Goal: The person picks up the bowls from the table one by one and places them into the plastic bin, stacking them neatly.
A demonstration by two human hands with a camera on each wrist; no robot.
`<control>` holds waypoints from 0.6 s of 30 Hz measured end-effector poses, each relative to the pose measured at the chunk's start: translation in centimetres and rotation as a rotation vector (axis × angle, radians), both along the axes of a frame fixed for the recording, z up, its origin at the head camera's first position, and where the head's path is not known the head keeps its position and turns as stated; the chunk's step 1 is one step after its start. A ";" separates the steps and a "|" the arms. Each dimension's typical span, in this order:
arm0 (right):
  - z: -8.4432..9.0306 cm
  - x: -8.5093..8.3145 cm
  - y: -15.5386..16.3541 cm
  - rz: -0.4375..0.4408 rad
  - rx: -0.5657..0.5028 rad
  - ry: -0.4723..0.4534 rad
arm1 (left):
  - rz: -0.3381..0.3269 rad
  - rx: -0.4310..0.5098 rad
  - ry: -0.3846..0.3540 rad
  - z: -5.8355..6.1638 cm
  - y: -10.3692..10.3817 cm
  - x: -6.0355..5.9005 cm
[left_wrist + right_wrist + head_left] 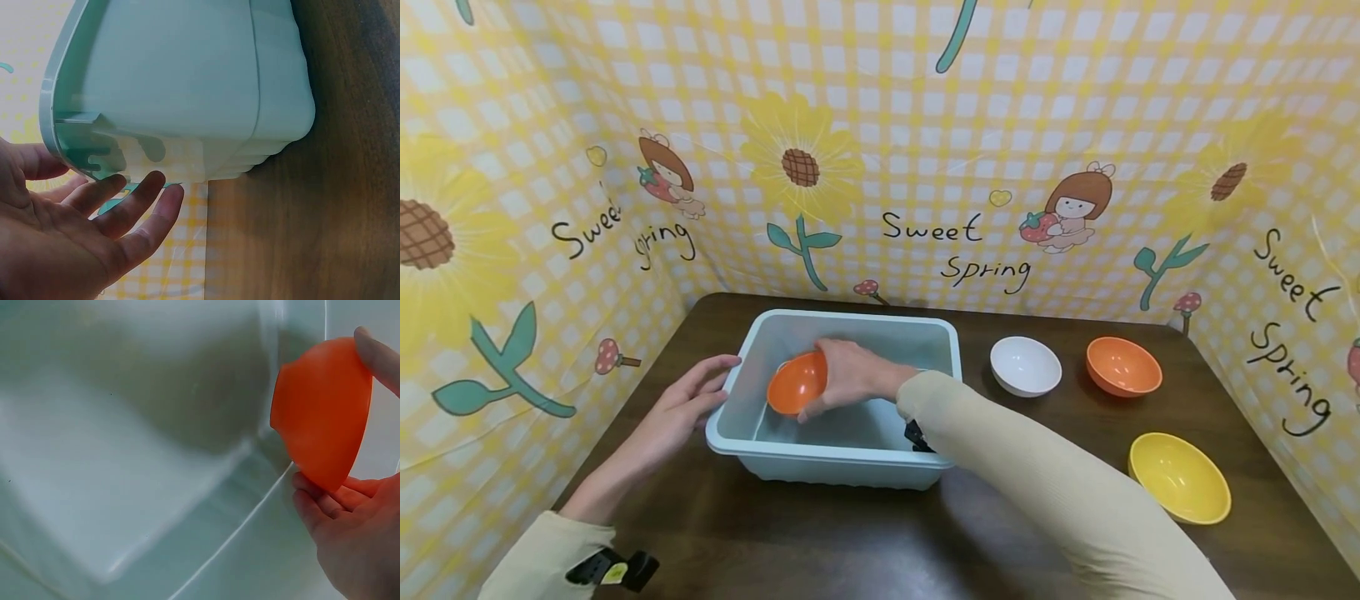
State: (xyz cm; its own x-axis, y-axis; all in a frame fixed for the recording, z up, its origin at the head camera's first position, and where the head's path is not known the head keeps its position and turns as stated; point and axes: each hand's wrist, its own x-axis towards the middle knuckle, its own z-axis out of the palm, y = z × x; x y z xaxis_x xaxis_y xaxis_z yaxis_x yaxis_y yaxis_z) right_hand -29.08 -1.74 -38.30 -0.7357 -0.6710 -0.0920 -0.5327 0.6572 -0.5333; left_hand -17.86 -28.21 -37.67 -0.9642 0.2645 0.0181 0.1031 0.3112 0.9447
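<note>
A pale blue-green plastic tub [741, 446] stands on the dark wooden table. Inside it my right hand [848, 375] grips a small orange bowl [797, 383], tilted on its side with its hollow facing left. In the right wrist view the orange bowl [322, 412] is pinched between thumb and fingers [325, 499] above the tub's floor [112, 487]. My left hand [688, 400] lies with straight fingers against the tub's left rim. The left wrist view shows its fingers [134, 200] spread beside the tub's outer wall [187, 81], holding nothing.
To the right of the tub stand a white bowl [1025, 365], another orange bowl [1123, 365] and a yellow bowl [1179, 477]. A yellow chequered cloth with sunflowers walls in the table on three sides.
</note>
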 end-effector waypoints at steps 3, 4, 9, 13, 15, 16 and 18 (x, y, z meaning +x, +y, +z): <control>-0.1 -0.1 -0.2 0.007 0.000 -0.011 | 0.001 -0.005 -0.002 0.0 0.0 0.0; -0.1 -0.1 -0.3 0.009 0.004 -0.012 | 0.002 -0.006 -0.004 0.1 0.0 0.0; -0.3 -0.1 -0.5 0.017 0.035 -0.014 | 0.002 -0.010 -0.005 0.1 0.0 -0.1; -0.6 -0.2 -0.8 0.022 0.045 -0.015 | 0.003 -0.005 -0.007 0.0 0.0 -0.1; -0.7 -0.2 -0.9 0.021 0.050 -0.019 | 0.002 0.000 -0.009 0.0 0.0 -0.1; -0.7 -0.2 -0.9 0.021 0.053 -0.022 | 0.002 0.001 -0.011 0.0 0.0 -0.2; -0.7 -0.2 -1.0 0.020 0.060 -0.029 | 0.000 0.003 -0.013 0.0 0.0 -0.2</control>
State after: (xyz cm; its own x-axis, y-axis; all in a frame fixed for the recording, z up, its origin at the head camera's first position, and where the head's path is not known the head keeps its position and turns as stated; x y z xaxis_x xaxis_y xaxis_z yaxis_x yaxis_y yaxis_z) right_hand -29.31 -2.70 -39.04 -0.7189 -0.6778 -0.1538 -0.5307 0.6782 -0.5084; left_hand -18.05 -28.17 -37.70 -0.9643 0.2648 0.0064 0.0909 0.3082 0.9470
